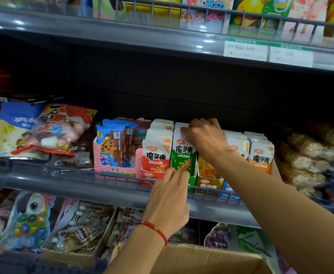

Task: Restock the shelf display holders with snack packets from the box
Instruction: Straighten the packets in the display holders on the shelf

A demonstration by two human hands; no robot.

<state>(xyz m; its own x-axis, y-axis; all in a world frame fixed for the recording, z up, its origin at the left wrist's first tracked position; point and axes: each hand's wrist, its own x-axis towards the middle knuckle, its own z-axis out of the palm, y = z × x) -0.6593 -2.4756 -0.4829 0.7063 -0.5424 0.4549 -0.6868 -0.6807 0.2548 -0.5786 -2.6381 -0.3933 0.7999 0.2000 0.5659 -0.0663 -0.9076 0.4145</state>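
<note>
Green snack packets (183, 155) stand upright, faces forward, both hands touching.

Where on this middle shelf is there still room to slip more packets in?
The yellow holder, between the green-packet row and the orange-packet rows, looks low, with room above its packets; the right hand reaches over it. The red row and pink biscuit box look packed tight.

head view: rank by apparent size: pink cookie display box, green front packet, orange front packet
1. pink cookie display box
2. green front packet
3. orange front packet, part hidden by the right forearm, so its place below green is unsure.
</note>
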